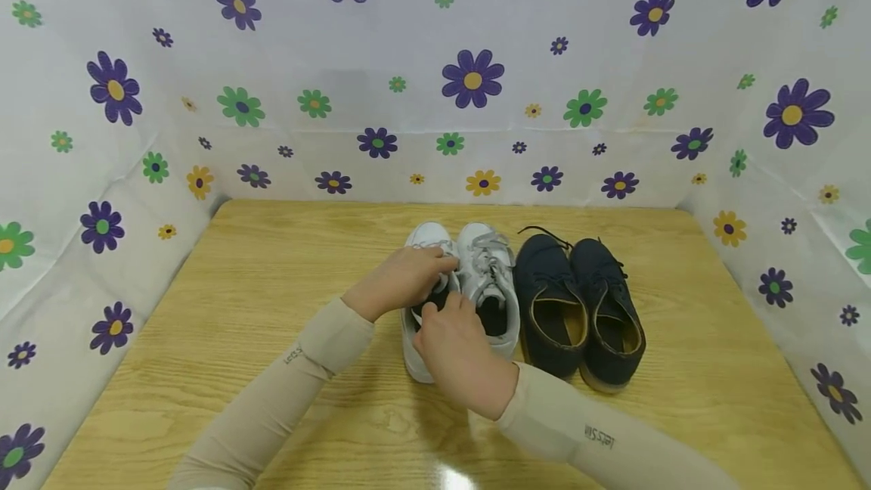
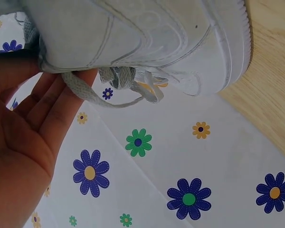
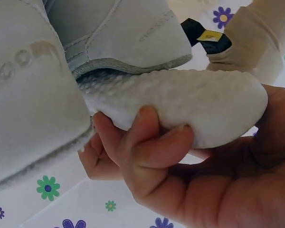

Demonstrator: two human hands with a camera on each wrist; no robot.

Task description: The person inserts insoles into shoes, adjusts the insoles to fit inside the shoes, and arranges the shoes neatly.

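A pair of white lace-up sneakers stands on the table, toes pointing away from me. My left hand (image 1: 411,278) is at the opening of the left white sneaker (image 2: 133,33), fingers and thumb pinching its upper edge beside the grey-white laces (image 2: 80,90). My right hand (image 1: 459,354) is over the heel of that shoe. It grips a white, bumpy-surfaced insole (image 3: 180,104) between thumb and curled fingers. The insole's far end is hidden inside the shoe opening. Close on the right, the other white sneaker (image 1: 500,278) stands untouched, with dark lining showing.
Two dark navy lace-up shoes stand right of the white pair: one navy shoe (image 1: 540,271) beside them, the other navy shoe (image 1: 612,361) farther right. The wooden table (image 1: 272,248) ends at a white flower-printed cloth (image 1: 408,44) behind and at both sides.
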